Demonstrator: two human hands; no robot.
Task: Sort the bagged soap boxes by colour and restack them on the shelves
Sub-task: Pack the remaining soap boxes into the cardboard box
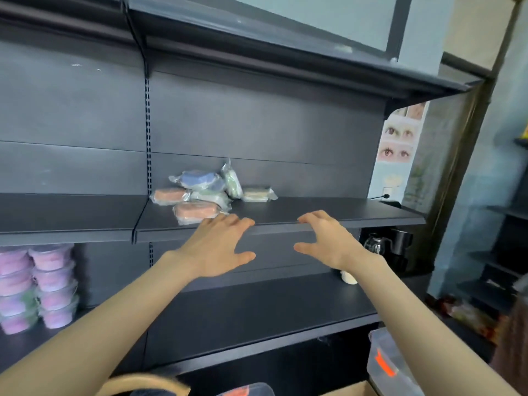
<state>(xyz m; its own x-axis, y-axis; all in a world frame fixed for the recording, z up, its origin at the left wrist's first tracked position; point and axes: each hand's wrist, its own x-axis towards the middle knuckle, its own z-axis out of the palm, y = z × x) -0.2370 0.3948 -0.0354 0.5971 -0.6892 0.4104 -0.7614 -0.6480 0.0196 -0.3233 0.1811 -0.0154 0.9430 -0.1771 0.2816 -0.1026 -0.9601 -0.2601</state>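
A loose pile of bagged soap boxes lies on the middle shelf (314, 212). It holds two orange ones (168, 195) (195, 212), a blue one (200, 178), a green one (213, 197), another green one standing on edge (233, 181) and a pale yellow one (257, 193). My left hand (220, 244) hovers at the shelf's front edge, fingers spread, its fingertips close to the nearer orange box. My right hand (328, 241) is also spread, with its fingertips at the shelf edge to the right of the pile. Neither hand holds anything.
Stacked clear tubs of pink and purple items (43, 284) stand on the lower shelf at left. A glass jug and dark appliance (391, 244) sit lower right, a small white object (349, 277) near them. A clear plastic container (388, 364) is at bottom right.
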